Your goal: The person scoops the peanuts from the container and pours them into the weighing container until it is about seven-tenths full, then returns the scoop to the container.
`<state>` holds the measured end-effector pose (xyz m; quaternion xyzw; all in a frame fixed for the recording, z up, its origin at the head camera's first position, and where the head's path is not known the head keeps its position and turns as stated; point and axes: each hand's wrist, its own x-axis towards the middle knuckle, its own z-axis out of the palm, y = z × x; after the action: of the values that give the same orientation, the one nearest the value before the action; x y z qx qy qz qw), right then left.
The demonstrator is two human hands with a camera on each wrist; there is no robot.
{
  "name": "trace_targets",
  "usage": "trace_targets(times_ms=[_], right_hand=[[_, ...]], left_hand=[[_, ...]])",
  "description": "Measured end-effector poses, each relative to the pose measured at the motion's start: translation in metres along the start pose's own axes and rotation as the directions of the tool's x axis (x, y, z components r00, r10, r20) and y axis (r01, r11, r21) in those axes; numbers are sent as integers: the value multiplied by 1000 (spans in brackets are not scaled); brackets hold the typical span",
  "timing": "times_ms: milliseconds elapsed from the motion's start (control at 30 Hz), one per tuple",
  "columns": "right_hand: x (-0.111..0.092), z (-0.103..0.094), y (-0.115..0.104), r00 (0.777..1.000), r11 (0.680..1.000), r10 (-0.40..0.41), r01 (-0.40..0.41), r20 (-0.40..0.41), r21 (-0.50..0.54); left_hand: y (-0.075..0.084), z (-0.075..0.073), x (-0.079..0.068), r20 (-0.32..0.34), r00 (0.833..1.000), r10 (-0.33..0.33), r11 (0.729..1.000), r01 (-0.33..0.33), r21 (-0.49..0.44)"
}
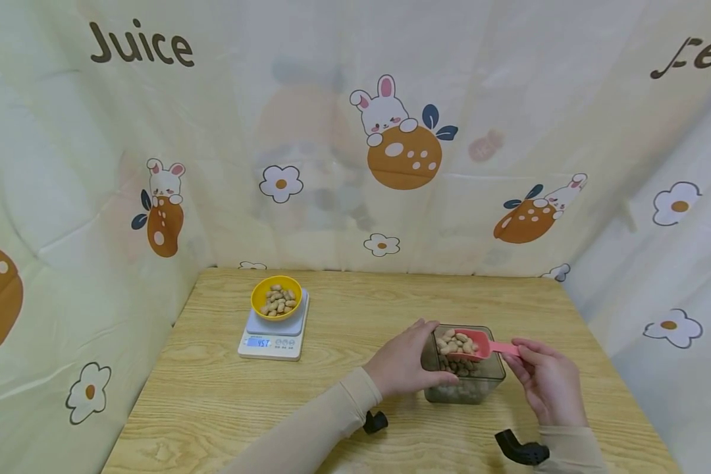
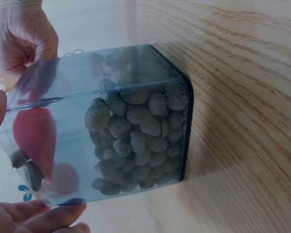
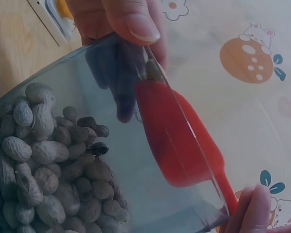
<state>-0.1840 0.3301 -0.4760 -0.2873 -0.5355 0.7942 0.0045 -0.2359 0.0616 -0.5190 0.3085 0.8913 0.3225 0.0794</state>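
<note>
My right hand (image 1: 548,378) pinches the handle of a pink-red scoop (image 1: 482,345), which carries several peanuts (image 1: 457,342) at the mouth of a clear grey plastic container (image 1: 459,392). My left hand (image 1: 405,362) grips the container by its rim, thumb on the near side and fingers at the far left. Through the wall in the left wrist view, more peanuts (image 2: 140,126) fill the lower part. The right wrist view shows the scoop (image 3: 177,136) overlapping the container's upper opening, its handle between my right fingers (image 3: 254,208).
At the table's back left stands a white digital kitchen scale (image 1: 270,345), its display reading about 457, decimal point unclear. On it sits a yellow bowl (image 1: 255,306) of peanuts. Curtains printed with rabbits and flowers (image 1: 332,230) hang behind and beside the wooden table (image 1: 355,303).
</note>
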Motion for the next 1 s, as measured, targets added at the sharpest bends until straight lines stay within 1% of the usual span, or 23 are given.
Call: trace_targets(times_ms=[100,267,367,500,667,800,900,1000], right_hand=[[0,-5,-2,999,999,8,-9,39,35],[-1,-11,-6,995,997,-3,-5,102,78],[-1,-13,-8,992,996,-10,-2,122,95],[-1,-13,-11,992,994,-10,-4,128,110],[0,-10,-15,990,994,-17,2,140,107],[1,-5,-18,983,992,-30,8,179,123],[1,0,-20,978,990,-44,16,203,140],[1,6,-20,978,989,-58,29,201,145]], left_hand=[[0,0,0,3,1000,0,1000,0,-8],[2,-2,0,1,1000,5,1000,-5,1],[4,-3,0,0,1000,7,1000,-7,13],[4,-3,0,-1,1000,5,999,-5,32],[2,-4,-1,-4,1000,15,999,-15,47],[-2,-7,-4,-9,1000,26,998,-26,60],[-6,-10,-7,-23,999,29,997,-28,71],[-12,-13,-9,-37,999,30,996,-26,82]])
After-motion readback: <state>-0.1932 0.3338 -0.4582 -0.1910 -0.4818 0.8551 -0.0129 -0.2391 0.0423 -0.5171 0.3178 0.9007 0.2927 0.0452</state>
